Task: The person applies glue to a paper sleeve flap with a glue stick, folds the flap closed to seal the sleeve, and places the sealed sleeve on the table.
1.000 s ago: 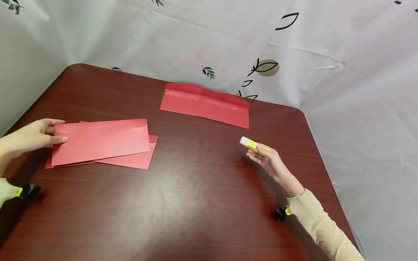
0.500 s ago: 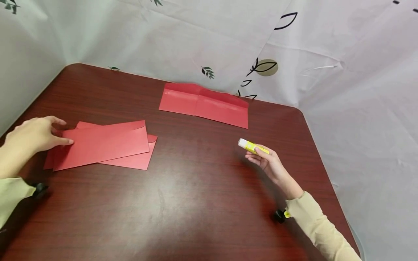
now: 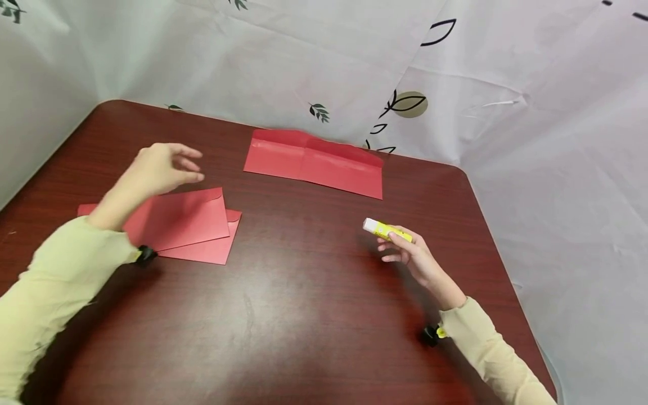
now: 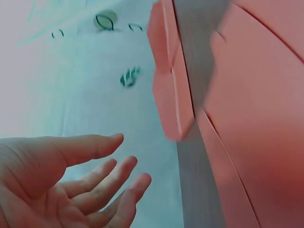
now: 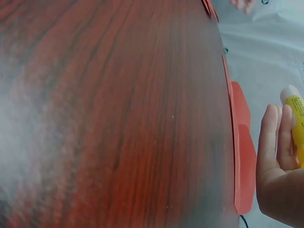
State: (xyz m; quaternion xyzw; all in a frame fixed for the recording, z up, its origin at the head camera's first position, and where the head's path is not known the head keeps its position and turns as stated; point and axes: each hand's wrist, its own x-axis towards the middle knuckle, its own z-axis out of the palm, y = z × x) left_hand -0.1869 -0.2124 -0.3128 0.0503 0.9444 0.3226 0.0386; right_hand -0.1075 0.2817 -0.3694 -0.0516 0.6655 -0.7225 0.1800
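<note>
My left hand (image 3: 159, 171) hovers over the table with fingers loosely spread and nothing in them. Below and behind its wrist lie overlapping red envelopes (image 3: 194, 216), partly covered by my forearm; they also fill the right of the left wrist view as red paper (image 4: 266, 104). In my right hand (image 3: 412, 253) a yellow glue stick (image 3: 390, 231) with a white cap is pinched between thumb and fingers, its cap end pointing left. Near the back edge lies another red envelope (image 3: 314, 163), its flap raised and a crease across its middle.
A dark brown wooden table (image 3: 283, 315) carries everything. White patterned fabric (image 3: 283, 56) hangs along its back and sides. Black wrist devices (image 3: 147, 255) are strapped at both sleeves.
My left hand has left the near left end of the stacked envelopes and moved up and to the right. The top envelope shifted slightly before that. The right hand still holds the glue stick.
</note>
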